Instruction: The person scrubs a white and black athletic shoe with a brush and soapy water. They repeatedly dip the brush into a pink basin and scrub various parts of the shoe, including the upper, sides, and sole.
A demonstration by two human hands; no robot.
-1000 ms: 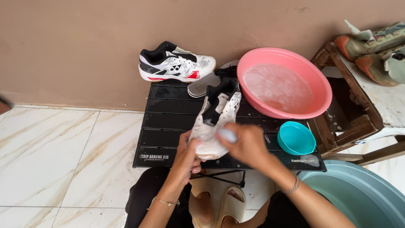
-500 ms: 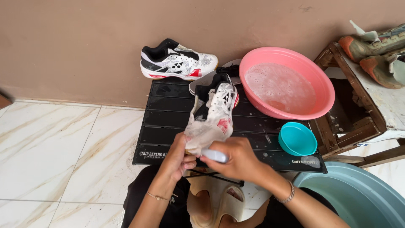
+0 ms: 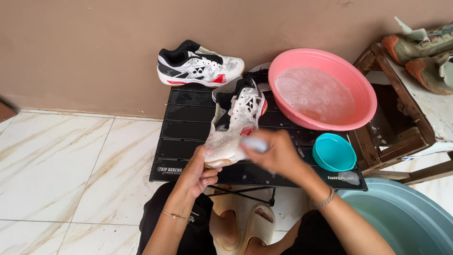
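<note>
Soap foam covers the white shoe on the black table. The left hand grips its toe end tight. The right hand is closed around a small brush. It looks light, bendy and slippery, so hold the toe firmly.

Thin bracelets on both wrists, black trousers, beige slippers.

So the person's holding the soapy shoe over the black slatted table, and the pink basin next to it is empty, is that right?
Not quite: the pink basin holds sudsy water, as the head view shows. The rest stands: the left hand grips the soapy shoe over the black slatted table.
</note>
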